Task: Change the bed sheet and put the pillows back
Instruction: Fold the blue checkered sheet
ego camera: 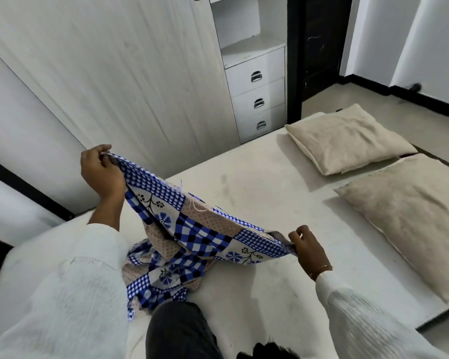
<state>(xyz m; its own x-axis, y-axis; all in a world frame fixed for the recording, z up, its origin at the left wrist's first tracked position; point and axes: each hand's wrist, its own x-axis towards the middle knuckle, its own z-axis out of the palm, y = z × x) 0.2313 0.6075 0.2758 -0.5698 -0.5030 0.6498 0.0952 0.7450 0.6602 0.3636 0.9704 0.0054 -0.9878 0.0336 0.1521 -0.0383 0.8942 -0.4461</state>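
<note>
A blue, white and beige patchwork bed sheet (192,229) hangs bunched between my two hands over the bare cream mattress (257,182). My left hand (101,172) grips one edge of it, raised at the left. Lower down on the right, my right hand (307,247) pinches another edge. The sheet's lower folds lie heaped on the mattress in front of my dark-trousered knee (176,330). Two beige pillows lie on the mattress's right side, one further away (347,138) and one nearer (410,218).
A white wardrobe (114,73) stands along the far side of the bed, with an open shelf and three drawers (257,99) with metal handles. A dark door frame (294,60) and tiled floor (399,110) lie beyond the pillows.
</note>
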